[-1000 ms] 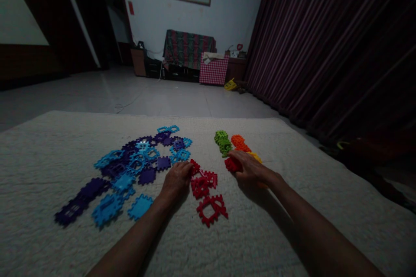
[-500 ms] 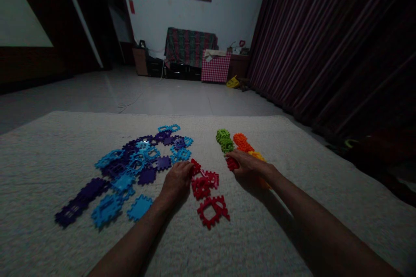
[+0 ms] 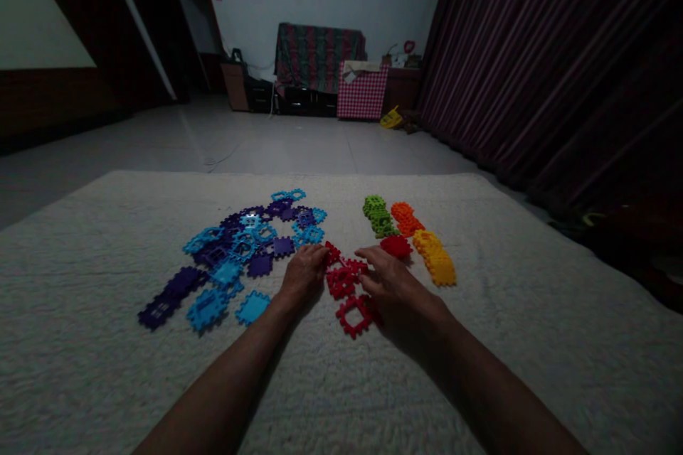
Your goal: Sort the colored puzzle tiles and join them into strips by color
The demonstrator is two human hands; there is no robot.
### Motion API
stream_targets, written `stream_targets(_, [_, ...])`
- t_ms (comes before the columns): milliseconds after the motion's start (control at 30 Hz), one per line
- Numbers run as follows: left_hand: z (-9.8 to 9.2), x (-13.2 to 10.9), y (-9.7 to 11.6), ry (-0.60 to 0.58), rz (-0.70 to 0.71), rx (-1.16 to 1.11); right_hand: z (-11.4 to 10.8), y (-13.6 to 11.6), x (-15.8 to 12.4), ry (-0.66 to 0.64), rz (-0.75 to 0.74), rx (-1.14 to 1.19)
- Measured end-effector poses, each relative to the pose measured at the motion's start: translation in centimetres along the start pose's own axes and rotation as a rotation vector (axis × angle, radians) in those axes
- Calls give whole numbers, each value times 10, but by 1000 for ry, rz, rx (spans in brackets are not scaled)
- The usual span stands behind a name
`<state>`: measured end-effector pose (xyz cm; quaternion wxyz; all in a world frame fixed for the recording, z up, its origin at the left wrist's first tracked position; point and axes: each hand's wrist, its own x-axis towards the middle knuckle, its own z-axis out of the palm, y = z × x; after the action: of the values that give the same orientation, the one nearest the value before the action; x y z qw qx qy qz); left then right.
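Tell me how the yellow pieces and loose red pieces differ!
The yellow pieces overlap in a row, while the loose red pieces are more scattered. The front yellow piece looks solid, but the nearest red piece has a big hole. The yellow pieces lie apart from the left hand and right hand, while the loose red pieces lie beside both. Both have toothed edges.

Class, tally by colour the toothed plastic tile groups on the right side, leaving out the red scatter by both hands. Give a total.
Green tile group: 1
Orange tile group: 1
Yellow tile group: 1
Red tile group: 1
Total: 4 groups; overlap hides how many tiles each holds.
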<state>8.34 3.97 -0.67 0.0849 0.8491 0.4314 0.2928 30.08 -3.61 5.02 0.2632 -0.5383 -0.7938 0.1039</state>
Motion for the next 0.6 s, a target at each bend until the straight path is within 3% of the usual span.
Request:
stream_targets(167, [-3, 0, -1, -53, 48, -59, 37, -15, -8, 121, 73, 26])
stream_targets(400, [-4, -2, -1, -67, 52, -148, 43, -22, -16, 215, 53, 50])
stream_targets(600, [-5, -2, 0, -83, 12, -185, 45, -7, -17, 386, 144, 228])
